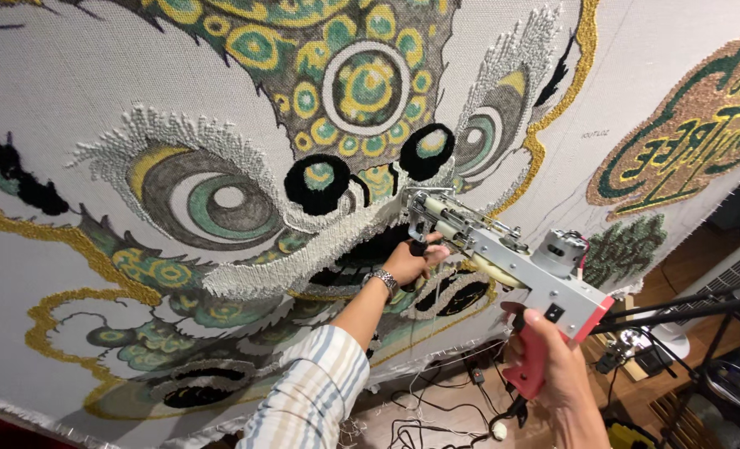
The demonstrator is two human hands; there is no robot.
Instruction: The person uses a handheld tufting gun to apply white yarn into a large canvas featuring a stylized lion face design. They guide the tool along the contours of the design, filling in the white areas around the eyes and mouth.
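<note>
While both hands, left hand [410, 259] and right hand [557, 366], clench the grey metal tufting gun [503, 249], uneven pressure could tear the stretched white cloth [71, 91].

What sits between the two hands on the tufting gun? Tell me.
In the head view, the tufting gun's grey metal body and motor span between the left hand and right hand.

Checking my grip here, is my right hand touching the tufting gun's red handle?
Touching: the head view shows the right hand wrapped around the tufting gun's red handle.
</note>
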